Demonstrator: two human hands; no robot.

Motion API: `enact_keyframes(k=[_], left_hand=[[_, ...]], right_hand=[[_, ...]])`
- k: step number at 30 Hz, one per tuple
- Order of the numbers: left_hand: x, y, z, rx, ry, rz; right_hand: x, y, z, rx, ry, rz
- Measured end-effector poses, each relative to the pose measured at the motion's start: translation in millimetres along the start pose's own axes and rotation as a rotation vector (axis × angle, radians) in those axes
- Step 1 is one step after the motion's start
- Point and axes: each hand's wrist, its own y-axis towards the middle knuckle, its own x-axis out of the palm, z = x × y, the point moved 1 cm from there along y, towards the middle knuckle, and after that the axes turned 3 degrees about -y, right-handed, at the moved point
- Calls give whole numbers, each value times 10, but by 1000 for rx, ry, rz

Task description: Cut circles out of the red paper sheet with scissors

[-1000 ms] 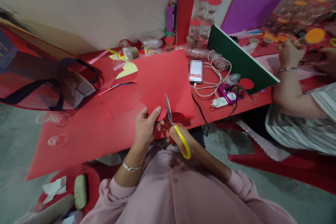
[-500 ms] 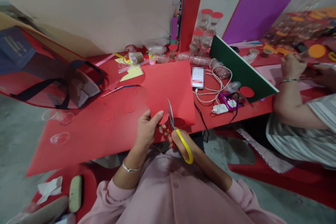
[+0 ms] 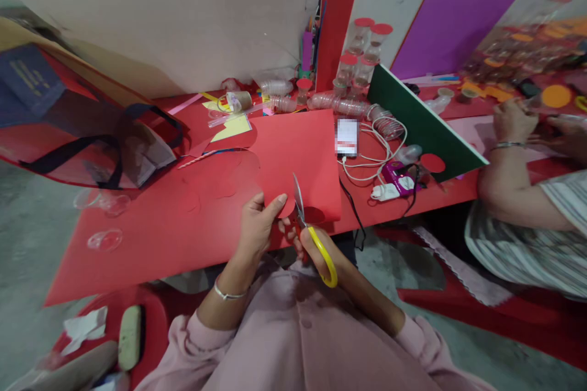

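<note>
My left hand [image 3: 257, 226] pinches the near edge of a red paper sheet [image 3: 298, 159], thumb on top beside a rounded cut-out lobe. My right hand [image 3: 316, 250] grips yellow-handled scissors [image 3: 308, 226]; the blades point up into the sheet's near edge, right of my left thumb. The sheet is held over a large red board [image 3: 151, 226] that covers the table.
A phone [image 3: 347, 136], white cables and a purple glue gun [image 3: 400, 177] lie right of the sheet. A green board [image 3: 422, 122] leans there. Clear jars with red lids [image 3: 362, 52] stand at the back. Another person's arm [image 3: 509, 165] works at the right. A dark-strapped bag [image 3: 92, 134] lies left.
The view has shifted slightly, so everything sits a little lower in frame. My hands, the sheet and the scissors keep nearly the same pose; the other person's hand moved a little.
</note>
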Motion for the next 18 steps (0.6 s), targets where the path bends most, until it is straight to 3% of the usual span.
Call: enact_keyframes(k=[18], left_hand=[[13, 1, 21, -37, -33, -18]], right_hand=[[19, -22, -45, 4, 131, -31]])
